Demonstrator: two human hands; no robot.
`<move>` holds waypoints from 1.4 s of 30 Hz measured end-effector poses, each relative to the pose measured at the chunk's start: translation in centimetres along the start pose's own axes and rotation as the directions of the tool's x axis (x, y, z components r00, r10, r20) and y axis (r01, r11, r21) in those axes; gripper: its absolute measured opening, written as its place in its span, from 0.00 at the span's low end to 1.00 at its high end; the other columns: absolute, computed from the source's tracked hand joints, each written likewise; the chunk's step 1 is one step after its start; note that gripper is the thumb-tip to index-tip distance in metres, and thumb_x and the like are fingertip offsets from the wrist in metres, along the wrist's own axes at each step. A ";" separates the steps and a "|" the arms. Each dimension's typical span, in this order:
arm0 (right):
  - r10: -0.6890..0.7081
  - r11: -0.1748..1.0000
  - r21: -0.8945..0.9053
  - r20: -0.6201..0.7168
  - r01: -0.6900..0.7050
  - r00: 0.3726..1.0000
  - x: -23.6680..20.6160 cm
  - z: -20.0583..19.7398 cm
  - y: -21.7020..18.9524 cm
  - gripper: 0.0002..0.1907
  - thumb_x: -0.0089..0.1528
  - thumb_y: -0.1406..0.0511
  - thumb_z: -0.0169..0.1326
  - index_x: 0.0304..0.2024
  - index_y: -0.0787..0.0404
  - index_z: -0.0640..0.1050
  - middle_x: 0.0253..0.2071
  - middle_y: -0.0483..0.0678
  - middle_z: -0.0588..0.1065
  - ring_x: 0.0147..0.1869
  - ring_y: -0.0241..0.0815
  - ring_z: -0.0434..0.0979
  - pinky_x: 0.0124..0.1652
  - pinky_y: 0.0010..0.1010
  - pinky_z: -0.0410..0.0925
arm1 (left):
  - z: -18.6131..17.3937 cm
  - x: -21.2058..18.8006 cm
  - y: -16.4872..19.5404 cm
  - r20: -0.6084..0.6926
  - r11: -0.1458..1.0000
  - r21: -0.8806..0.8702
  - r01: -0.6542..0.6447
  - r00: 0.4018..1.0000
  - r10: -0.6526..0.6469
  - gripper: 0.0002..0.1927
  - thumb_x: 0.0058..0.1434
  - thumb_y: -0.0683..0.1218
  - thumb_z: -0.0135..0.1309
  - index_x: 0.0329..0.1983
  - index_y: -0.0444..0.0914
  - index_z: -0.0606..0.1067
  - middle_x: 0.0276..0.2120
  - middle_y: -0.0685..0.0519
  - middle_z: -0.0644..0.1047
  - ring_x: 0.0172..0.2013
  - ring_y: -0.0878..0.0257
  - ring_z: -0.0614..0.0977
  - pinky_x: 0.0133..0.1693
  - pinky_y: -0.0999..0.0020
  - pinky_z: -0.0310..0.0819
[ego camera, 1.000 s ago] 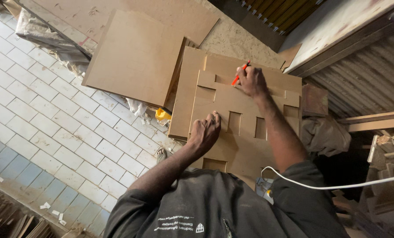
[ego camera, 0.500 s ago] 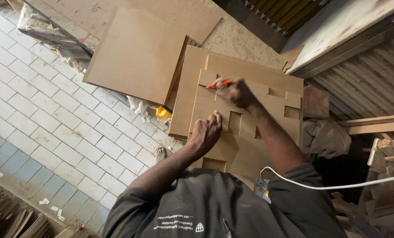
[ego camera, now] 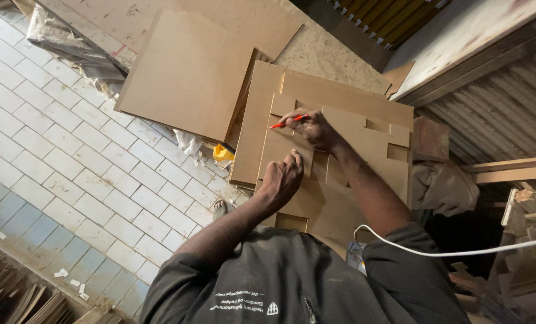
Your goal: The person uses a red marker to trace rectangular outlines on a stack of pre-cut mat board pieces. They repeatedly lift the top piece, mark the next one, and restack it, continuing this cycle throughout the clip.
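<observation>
Right grip [ego camera: 313, 129] around red pencil [ego camera: 287, 122]

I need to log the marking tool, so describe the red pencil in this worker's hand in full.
The red pencil is slim and straight, red along its whole visible length; its material is too small to judge. It lies nearly level, tilted slightly, its free end pointing left over the notched brown cut-out board. The right hand grips its other end in its fingers. Whether the tip touches the board cannot be told. The left hand does not touch it.
</observation>
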State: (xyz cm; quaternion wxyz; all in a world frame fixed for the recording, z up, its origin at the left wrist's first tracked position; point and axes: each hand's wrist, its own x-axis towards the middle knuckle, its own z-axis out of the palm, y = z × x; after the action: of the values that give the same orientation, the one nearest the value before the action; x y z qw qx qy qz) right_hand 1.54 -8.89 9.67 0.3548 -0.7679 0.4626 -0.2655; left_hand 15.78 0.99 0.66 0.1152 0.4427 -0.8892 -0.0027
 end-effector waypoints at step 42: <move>-0.244 0.943 -0.235 0.002 0.237 0.970 -13.0 7.8 -3.6 0.09 0.63 0.64 0.58 0.44 0.59 0.82 0.40 0.50 0.80 0.45 0.54 0.79 0.43 0.45 0.70 | -2.2 6.1 -8.3 0.373 0.955 -0.292 0.053 0.926 0.063 0.20 0.50 0.58 0.71 0.48 0.63 0.82 0.40 0.58 0.84 0.44 0.57 0.85 0.40 0.57 0.79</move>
State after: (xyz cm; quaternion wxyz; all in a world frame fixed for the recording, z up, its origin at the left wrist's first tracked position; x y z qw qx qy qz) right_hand 3.59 6.27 6.73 0.2208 -0.8512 0.3981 -0.2612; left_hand 19.18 -8.65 3.11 0.0069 0.4092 -0.8852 -0.2211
